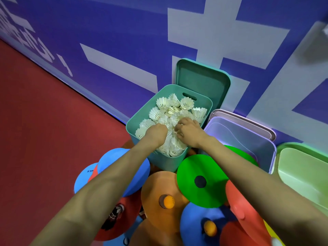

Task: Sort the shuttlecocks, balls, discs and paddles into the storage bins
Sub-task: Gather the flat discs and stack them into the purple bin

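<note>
Left hand [157,132] fingers sink hidden among the teal bin's [135,119] shuttlecocks [186,103]; right hand [189,133] fingers curl onto them alongside.

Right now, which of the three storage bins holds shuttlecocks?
The teal bin, leftmost, piled with white shuttlecocks; the lavender bin and light green bin show none.

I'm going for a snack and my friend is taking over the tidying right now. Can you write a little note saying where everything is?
Left hand, right hand: both down among the shuttlecocks in the teal bin. Their fingers are partly buried, so I cannot tell if they grip anything.
Done: many shuttlecocks are in the teal bin.
Left: discs, like the green disc and orange disc, are piled on the floor with two orange balls. The purple bin and light green bin show nothing inside.
</note>
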### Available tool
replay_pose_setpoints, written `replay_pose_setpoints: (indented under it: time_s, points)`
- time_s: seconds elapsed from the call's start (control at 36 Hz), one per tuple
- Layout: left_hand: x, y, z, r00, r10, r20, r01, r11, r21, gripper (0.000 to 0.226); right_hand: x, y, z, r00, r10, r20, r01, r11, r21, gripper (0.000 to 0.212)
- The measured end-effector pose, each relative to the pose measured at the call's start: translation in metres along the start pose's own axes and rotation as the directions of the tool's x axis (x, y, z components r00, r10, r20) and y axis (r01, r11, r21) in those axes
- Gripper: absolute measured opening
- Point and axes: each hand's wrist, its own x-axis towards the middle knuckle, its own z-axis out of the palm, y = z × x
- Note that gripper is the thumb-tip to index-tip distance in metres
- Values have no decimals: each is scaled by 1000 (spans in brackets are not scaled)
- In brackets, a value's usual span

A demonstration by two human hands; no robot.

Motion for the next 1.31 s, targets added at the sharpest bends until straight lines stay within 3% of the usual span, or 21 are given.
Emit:
replay_pose_setpoints:
  time_s: [0.25,0.33,0.44,0.58,0.64,0.72,0.86,0.94,1.08,1.19,1.31]
  points:
    - [-8,-21,-9,999,23,49,-6,947,-320,16,-19,-6,-3,1000,1,-10,-1,1000,-28,34]
    - [-23,-24,-15,1000,-4,-25,-6,918,-396,18,-30,-10,-7,998,-3,-62,3,1000,-5,34]
    - [-58,-19,-17,973,-32,-229,-67,909,-412,18,-52,-21,-8,982,-30,-185,37,999,35,32]
    - [-122,-20,-4,905,-78,-418,-133,881,-453,18,-101,-54,-1,902,-63,-428,155,971,184,27]
    - [-146,-25,10,884,-127,-450,-135,853,-505,15,-123,-73,4,877,-77,-474,200,956,214,26]
    - [-172,-37,37,899,-214,-382,-47,821,-569,17,-148,-98,19,860,-119,-496,271,931,246,21]
    - [-201,-64,80,918,-279,-283,85,833,-546,20,-162,-127,51,940,-127,-316,245,896,369,36]
    - [-212,-83,102,918,-351,-184,211,825,-525,32,-158,-136,74,976,-121,-179,179,914,363,33]
    - [-223,-99,125,906,-424,4,377,802,-464,51,-147,-149,99,993,-103,-56,116,925,363,39]
    - [-223,-102,135,894,-434,109,423,744,-517,56,-140,-151,108,999,-39,37,25,945,325,44]
    - [-218,-101,140,913,-383,141,391,722,-571,32,-139,-148,115,993,-14,114,-23,948,319,45]
